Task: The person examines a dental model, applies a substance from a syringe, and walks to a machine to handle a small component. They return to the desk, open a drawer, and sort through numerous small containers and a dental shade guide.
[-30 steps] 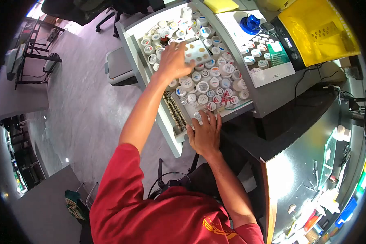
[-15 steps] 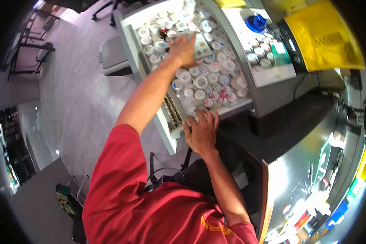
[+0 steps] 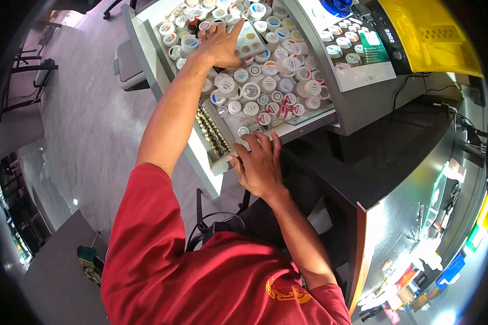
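Note:
An open drawer (image 3: 217,164) holds many small round jars with white labelled lids (image 3: 250,91). My left hand (image 3: 220,47) lies palm down over the jars in its upper part, with fingers spread. Beside its thumb is a flat clear case (image 3: 249,40) with small round pieces in it; whether the hand holds anything underneath is hidden. A dark red bottle (image 3: 193,23) stands just beyond the fingers. My right hand (image 3: 259,167) rests on the drawer's near edge with its fingers apart. Strings of beads (image 3: 212,130) lie in a narrow side compartment left of it.
Right of the drawer are a box printed with jars (image 3: 367,78), a blue-lidded item (image 3: 337,6), a black device with a display (image 3: 393,43) and a yellow tray (image 3: 434,35). A dark desk (image 3: 358,181) stands lower right, a grey chair seat (image 3: 130,65) at left.
The view has shifted, so the drawer and both hands appear further left and slightly higher. My left hand stays beside the clear case, and my right hand stays on the drawer edge.

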The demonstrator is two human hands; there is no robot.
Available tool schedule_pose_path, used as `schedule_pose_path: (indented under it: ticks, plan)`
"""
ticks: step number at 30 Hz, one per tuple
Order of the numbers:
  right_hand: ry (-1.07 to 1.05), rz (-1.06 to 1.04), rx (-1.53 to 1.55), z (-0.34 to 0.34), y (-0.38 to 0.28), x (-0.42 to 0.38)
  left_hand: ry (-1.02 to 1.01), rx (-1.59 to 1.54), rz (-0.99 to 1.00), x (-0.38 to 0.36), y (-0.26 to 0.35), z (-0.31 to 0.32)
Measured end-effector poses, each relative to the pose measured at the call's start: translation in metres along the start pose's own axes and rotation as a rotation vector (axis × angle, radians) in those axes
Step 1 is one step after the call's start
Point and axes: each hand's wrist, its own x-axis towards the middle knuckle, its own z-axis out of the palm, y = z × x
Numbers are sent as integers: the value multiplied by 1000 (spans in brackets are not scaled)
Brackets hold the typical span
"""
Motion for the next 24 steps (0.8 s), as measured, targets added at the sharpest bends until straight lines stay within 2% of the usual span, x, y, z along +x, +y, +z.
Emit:
schedule_pose_path:
  ticks: [9,13,22,24]
  plan:
    - [9,-2,13,1,-1,0,-8,65,50,4,-7,1]
    - [-35,18,33,4,1,-1,76,26,45,1,-2,-1]
    - [-26,13,62,6,4,0,246,18,180,14,-20,13]
    - [-19,11,50,5,3,1,186,7,134,12,-16,3]
